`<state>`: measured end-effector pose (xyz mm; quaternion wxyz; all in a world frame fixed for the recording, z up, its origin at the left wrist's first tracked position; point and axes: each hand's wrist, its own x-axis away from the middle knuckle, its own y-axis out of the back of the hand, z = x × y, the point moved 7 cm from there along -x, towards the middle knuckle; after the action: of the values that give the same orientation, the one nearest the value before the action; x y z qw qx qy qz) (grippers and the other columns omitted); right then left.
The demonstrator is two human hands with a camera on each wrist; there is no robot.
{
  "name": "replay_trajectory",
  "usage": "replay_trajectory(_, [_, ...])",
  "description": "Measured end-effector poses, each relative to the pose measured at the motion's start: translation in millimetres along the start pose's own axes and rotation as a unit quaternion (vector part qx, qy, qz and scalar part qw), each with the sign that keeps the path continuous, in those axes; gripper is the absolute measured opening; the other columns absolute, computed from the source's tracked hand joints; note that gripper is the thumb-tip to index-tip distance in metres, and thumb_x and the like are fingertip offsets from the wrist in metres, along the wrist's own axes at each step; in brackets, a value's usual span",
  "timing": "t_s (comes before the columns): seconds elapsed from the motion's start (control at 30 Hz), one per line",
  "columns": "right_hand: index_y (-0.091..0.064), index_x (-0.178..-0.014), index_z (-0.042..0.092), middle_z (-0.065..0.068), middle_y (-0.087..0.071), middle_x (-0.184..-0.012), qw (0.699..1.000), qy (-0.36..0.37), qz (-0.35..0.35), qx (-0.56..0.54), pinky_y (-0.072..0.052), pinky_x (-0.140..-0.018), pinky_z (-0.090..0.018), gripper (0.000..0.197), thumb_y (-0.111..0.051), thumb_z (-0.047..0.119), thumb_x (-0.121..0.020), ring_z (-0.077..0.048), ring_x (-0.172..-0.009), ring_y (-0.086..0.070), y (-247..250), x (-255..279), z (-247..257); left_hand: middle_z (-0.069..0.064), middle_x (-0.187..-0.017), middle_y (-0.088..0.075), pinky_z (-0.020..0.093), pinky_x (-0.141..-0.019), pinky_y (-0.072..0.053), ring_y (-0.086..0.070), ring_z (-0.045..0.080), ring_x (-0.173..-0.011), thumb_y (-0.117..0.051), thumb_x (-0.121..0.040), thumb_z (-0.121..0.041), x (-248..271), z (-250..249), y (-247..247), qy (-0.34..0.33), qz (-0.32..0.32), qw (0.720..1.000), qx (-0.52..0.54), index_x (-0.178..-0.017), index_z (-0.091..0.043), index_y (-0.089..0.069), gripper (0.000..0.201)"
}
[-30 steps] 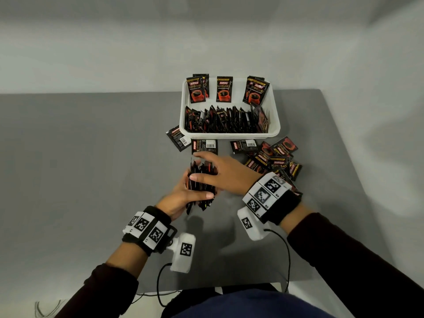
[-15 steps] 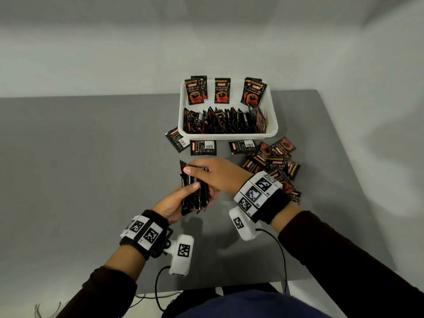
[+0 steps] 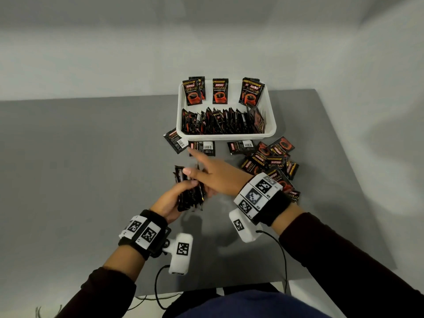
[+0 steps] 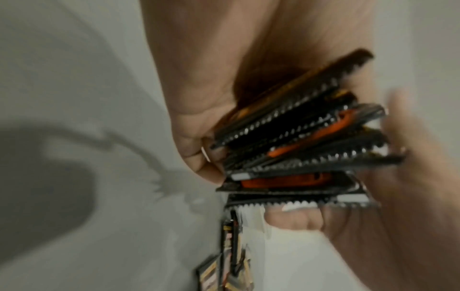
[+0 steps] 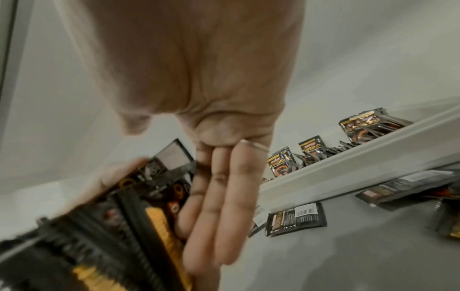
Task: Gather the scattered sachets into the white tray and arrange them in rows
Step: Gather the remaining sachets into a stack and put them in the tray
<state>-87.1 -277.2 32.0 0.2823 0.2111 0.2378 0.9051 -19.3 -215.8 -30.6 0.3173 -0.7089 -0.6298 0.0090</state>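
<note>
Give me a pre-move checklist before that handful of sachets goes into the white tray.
1. Left hand grips the sachet bundle firmly: ok.
2. Bundle edges squared up: not ok, they fan out in the left wrist view.
3. Right hand free to assist: ok, fingers straight, holding nothing.
4. Space in the white tray: ok, gaps in the back row; front row is packed.
5. Loose sachets cleared from the table: not ok, a pile lies beside the tray and three more by its near rim.
</note>
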Motion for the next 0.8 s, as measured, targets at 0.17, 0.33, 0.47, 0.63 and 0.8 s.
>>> replay_trajectory(0.17, [-0.018,-0.146,0.024,0.008,-0.045,-0.126,0.996,0.07,-0.025,0.041,-0.036,-0.094,-0.018,0.113,-0.082,0.05,-0.057,0.008,-0.108,-0.042,3,26,0,0.008,-0.099,-0.069,0.036,-0.081,-0.054,-0.066,0.023,-0.092,-0.088,-0.044,-0.04,-1,-1,15,-0.003,-0.025,0.99,0.137,-0.109,-0.013,-0.064,0.075])
replay_trajectory(0.33, [-0.017,-0.148,0.017,-0.01,-0.047,-0.132,0.992,0.078,-0.06,0.074,-0.038,-0.092,-0.023,0.099,-0.078,0.026,-0.071,-0.022,-0.11,-0.054,-17,34,4,0.008,-0.088,-0.071,0.031,-0.075,-0.056,-0.068,0.019,-0.082,-0.088,-0.045,-0.045,-3,-6,5,-0.008,0.004,0.995,0.101,-0.089,-0.016,-0.075,0.055])
replay_trajectory(0.47, [-0.019,-0.148,0.019,-0.008,-0.046,-0.134,0.988,0.076,-0.124,0.054,-0.046,-0.087,-0.026,0.084,-0.07,0.018,-0.08,-0.022,-0.103,-0.059,-30,41,2,0.01,-0.078,-0.071,0.03,-0.068,-0.058,-0.069,0.021,-0.072,-0.087,-0.048,-0.044,-5,-9,-5,-0.017,0.002,0.997,0.078,-0.086,-0.013,-0.075,0.052])
replay_trajectory(0.63, [-0.024,-0.145,0.024,0.014,-0.05,-0.098,0.988,0.078,-0.126,-0.038,-0.041,-0.069,-0.002,0.09,-0.077,0.018,-0.072,0.009,-0.074,-0.053,-28,39,-10,0.009,-0.069,-0.065,0.031,-0.066,-0.054,-0.064,0.022,-0.066,-0.072,-0.066,-0.037,-5,-8,-4,-0.025,-0.032,0.996,0.084,-0.077,-0.006,-0.066,0.034])
replay_trajectory(0.8, [-0.04,-0.128,0.036,0.018,-0.049,-0.103,0.979,0.035,-0.165,-0.117,-0.05,-0.065,-0.015,0.081,-0.083,0.042,-0.059,-0.004,-0.08,-0.056,-10,49,-38,0.011,-0.085,-0.064,0.027,-0.064,-0.055,-0.065,0.018,-0.072,-0.06,-0.069,-0.021,-12,-11,9,-0.014,-0.119,0.993,0.017,-0.103,-0.004,-0.055,0.039])
